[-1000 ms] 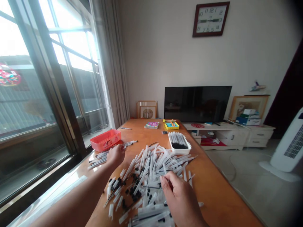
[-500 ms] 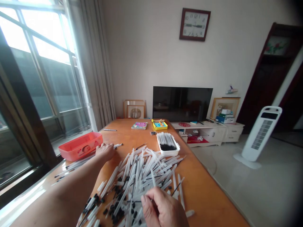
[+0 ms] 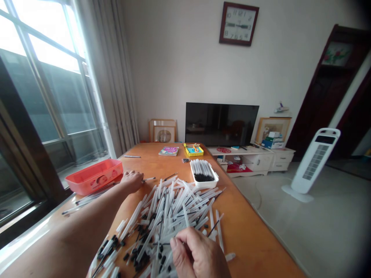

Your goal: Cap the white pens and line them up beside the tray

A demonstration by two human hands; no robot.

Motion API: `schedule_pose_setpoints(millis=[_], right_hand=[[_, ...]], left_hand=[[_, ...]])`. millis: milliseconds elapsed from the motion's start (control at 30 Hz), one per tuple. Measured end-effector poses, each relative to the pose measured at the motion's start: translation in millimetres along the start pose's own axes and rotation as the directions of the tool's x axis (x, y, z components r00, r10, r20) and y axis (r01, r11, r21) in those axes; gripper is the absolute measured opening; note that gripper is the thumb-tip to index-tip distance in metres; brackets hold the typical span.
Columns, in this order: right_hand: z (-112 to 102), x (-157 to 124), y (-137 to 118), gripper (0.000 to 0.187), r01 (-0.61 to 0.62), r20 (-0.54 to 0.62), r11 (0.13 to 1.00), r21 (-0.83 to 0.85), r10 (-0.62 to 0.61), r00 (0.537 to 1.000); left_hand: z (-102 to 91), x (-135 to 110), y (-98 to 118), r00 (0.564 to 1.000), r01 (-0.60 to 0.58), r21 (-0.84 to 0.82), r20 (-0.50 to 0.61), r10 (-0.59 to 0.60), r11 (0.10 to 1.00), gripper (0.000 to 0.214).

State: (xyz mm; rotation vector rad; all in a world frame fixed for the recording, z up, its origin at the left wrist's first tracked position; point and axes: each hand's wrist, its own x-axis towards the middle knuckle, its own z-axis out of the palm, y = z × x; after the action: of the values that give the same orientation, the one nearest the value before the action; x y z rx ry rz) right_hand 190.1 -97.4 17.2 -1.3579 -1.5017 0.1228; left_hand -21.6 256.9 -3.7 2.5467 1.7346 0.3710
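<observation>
Head view: the left hand [image 3: 131, 181] lies knuckles-up on the orange-brown wooden tabletop [image 3: 249, 235], just to the right of a shallow red plastic tray [image 3: 94, 178]. Its fingers are curled under, and a slim clear pen [image 3: 149, 179] pokes out from beneath them towards the right; whether they grip it cannot be told. A loose row of assembled clear pens [image 3: 87, 197] lies along the near side of the red tray and runs under the left forearm. The right hand [image 3: 198, 256] sits at the bottom edge of the frame, resting on the near end of a wide heap of clear plastic pen barrels and black caps [image 3: 171, 206] that covers the middle of the tabletop. Its fingers are bent tight with the thumb against the forefinger, and what they pinch, if anything, is hidden. Just beyond the heap stands a white rectangular plastic tub [image 3: 203, 184] packed with pens, dark ends towards the near side. Farther back on the tabletop lie a colourful paperback book [image 3: 169, 151], a small yellow box [image 3: 193, 150] and a single loose pen [image 3: 131, 156], well apart from both hands.
</observation>
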Motion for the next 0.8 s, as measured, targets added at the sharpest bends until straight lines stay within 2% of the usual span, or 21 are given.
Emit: schedule_pose_setpoints(millis=[100,233,333,400,433,467,500,533,567,600,667,800], right_hand=[[0,0,2,0.031,-0.034,0.011,0.999,0.024,0.034,0.999],[-5,2,2,0.031,-0.097,0.028,0.994,0.059,0.095,0.995],[-9,4,4,0.033,-0.166,0.099,0.982,0.087,0.157,0.983],[-11,6,6,0.034,-0.223,0.152,0.968,0.116,0.204,0.967],[-11,7,7,0.035,-0.253,0.165,0.958,0.137,0.230,0.959],[-11,8,8,0.036,-0.280,0.175,0.946,0.163,0.251,0.952],[-10,8,9,0.037,-0.306,0.184,0.933,0.187,0.273,0.944],[-9,9,9,0.037,-0.333,0.199,0.919,0.211,0.293,0.935],[-8,8,9,0.037,-0.362,0.225,0.902,0.234,0.312,0.923],[-6,8,8,0.038,-0.395,0.260,0.881,0.260,0.330,0.907],[-3,5,6,0.041,-0.467,0.355,0.825,0.319,0.352,0.866],[5,0,2,0.050,-0.585,0.491,0.708,0.397,0.374,0.787]], left_hand=[[-6.4,-1,14,0.997,-0.035,-0.131,-0.074,0.026,0.991,0.004],[-21.7,-1,43,0.986,-0.049,-0.365,-0.166,-0.014,0.930,0.010],[-36.0,-14,68,0.981,-0.049,-0.572,-0.183,-0.069,0.819,0.023],[-45.4,-34,84,0.983,-0.079,-0.682,-0.176,-0.058,0.727,0.032],[-49.7,-48,91,0.986,-0.098,-0.751,-0.164,-0.040,0.653,0.034],[-53.5,-62,98,0.991,-0.091,-0.901,-0.122,-0.047,0.425,0.033],[-56.8,-78,103,0.998,-0.056,-0.978,-0.063,-0.029,0.199,0.033],[-59.6,-94,109,0.999,-0.014,-1.000,-0.015,-0.033,0.021,0.031],[-61.8,-110,113,0.999,0.018,-0.994,0.023,-0.045,-0.110,0.028],[-63.4,-126,117,0.997,0.037,-0.979,0.049,-0.059,-0.198,0.024],[-66.0,-154,124,0.990,0.067,-0.946,0.101,-0.094,-0.317,0.017],[-71.6,-196,130,0.976,0.058,-0.911,0.138,-0.169,-0.409,0.012]])
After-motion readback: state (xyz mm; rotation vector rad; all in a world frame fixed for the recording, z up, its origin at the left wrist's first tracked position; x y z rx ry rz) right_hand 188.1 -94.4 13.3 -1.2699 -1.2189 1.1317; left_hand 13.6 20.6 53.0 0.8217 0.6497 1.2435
